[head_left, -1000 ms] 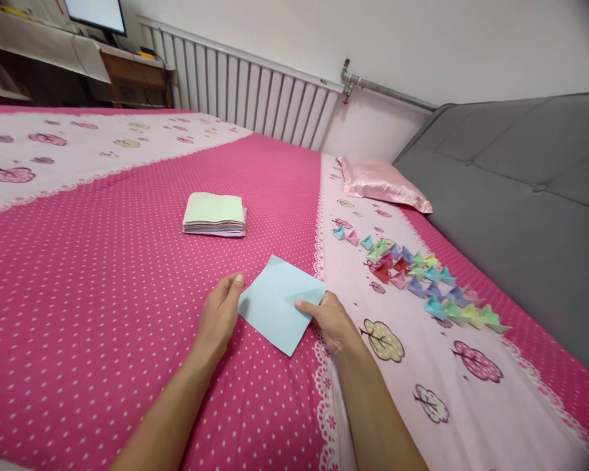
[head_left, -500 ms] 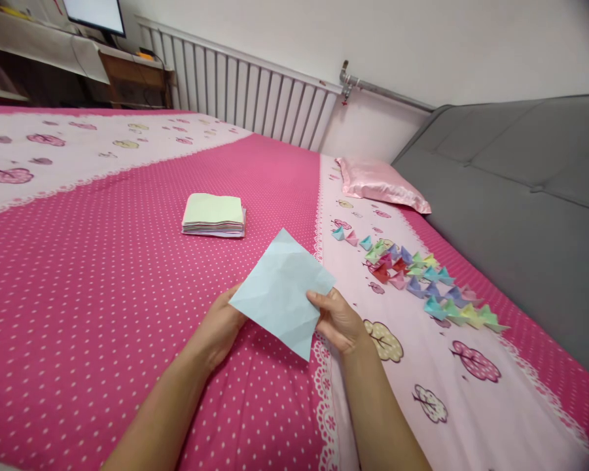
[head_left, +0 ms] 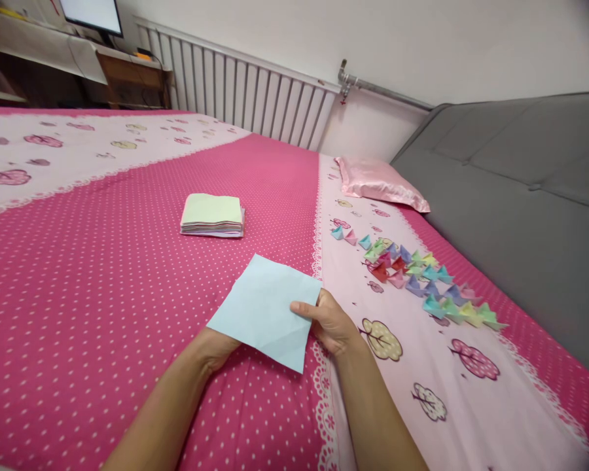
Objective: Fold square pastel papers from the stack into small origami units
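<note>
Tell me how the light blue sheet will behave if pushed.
The light blue sheet will probably flex easily, since it looks thin and its edges curve slightly. It seems unlikely to roll, being spread out rather than curled.

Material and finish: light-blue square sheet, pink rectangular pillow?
Light-blue square sheet: likely matte paper; thin edges, crisp corners, no gloss.
Pink rectangular pillow: looks like shiny satin-type fabric; bright sheen, soft rumpled surface. Fibre can't be told.

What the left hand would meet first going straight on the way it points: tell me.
Probably the blue sheet, which hides the fingertips of the left hand from view; depth is unclear, so I cannot tell whether they touch it now.
</note>
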`<state>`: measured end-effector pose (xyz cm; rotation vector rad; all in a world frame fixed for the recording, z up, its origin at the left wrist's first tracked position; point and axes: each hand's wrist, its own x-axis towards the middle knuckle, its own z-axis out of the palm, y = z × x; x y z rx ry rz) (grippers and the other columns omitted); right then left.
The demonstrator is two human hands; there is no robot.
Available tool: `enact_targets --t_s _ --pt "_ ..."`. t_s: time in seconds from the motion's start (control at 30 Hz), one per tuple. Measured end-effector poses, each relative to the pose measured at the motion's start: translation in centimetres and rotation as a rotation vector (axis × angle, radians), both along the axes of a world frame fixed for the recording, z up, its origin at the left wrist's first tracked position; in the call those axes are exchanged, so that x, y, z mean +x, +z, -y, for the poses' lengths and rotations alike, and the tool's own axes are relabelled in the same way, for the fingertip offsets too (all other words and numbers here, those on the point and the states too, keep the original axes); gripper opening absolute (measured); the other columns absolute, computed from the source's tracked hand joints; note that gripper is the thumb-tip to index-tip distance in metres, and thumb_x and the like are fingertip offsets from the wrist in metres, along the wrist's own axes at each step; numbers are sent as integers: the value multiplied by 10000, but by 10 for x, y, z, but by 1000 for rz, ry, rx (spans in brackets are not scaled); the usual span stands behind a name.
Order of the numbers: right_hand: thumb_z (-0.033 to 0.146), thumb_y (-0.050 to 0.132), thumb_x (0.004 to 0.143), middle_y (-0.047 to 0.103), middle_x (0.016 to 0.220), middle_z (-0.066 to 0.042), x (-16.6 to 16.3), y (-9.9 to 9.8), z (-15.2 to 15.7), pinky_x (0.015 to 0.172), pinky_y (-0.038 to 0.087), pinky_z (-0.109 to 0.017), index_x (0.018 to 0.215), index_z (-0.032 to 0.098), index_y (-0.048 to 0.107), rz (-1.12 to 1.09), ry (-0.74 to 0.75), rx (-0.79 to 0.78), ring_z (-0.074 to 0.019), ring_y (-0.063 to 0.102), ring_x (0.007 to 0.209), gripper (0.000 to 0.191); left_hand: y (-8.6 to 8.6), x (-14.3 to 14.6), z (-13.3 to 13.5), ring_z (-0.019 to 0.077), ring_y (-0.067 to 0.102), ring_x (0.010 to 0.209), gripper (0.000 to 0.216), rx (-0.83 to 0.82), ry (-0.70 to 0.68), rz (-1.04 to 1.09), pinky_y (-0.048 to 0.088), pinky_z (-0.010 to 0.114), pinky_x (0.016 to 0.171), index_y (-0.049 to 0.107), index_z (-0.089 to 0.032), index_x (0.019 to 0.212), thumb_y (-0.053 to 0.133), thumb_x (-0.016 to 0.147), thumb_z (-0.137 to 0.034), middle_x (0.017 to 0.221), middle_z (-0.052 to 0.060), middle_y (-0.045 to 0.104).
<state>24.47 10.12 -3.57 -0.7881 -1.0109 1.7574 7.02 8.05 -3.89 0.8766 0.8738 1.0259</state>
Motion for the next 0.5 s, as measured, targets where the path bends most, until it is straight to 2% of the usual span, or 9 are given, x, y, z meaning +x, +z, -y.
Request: enact_targets --t_s 0.27,0.4,0.5 --pt "156 744 582 674 997 -85 0 3 1 860 451 -402 980 152 617 38 17 26 -250 624 894 418 4 0 -1 311 514 1096 459 82 -6 60 441 410 889 603 -192 1095 701 650 -245 1153 111 606" --pt "169 756 562 680 984 -68 -1 5 1 891 430 -410 962 168 623 42 19 46 -248 617 916 421 6 1 -3 274 554 1047 416 93 73 87 423 383 910 622 -174 1027 726 624 -179 1114 100 629" --pt "191 763 554 678 997 -64 -3 7 2 905 420 -396 981 181 630 53 13 57 -246 608 947 447 6 1 -6 246 561 1041 344 62 72 111 401 355 935 631 -154 988 707 654 -189 1081 103 645"
